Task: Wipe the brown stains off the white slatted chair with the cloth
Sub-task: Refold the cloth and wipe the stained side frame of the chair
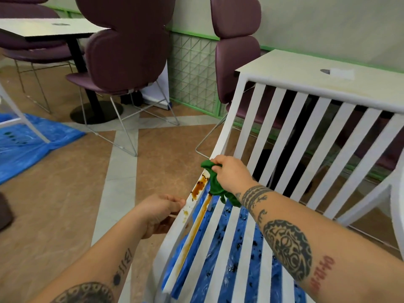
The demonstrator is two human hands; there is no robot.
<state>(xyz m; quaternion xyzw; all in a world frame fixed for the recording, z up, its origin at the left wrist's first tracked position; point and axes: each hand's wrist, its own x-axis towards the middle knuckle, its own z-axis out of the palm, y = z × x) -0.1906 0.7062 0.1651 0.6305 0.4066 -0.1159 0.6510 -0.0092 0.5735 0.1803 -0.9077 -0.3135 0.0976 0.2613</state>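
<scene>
The white slatted chair [282, 119] fills the right and lower middle of the head view, its back tilted away from me. Brown stains [198, 187] spot the left side rail near the seat corner, and a long brown streak [194, 231] runs down the first seat slat. My right hand [231, 171] is closed on a crumpled green cloth [213, 179], pressed against the rail just above the stains. My left hand [160, 212] grips the outer edge of the left rail below the stains.
Blue plastic sheeting [231, 254] lies under the chair seat, and more blue sheeting [26, 143] covers the floor at left. Purple chairs [124, 49] on wire legs and a white table [306, 68] stand behind. Tan floor lies to the left.
</scene>
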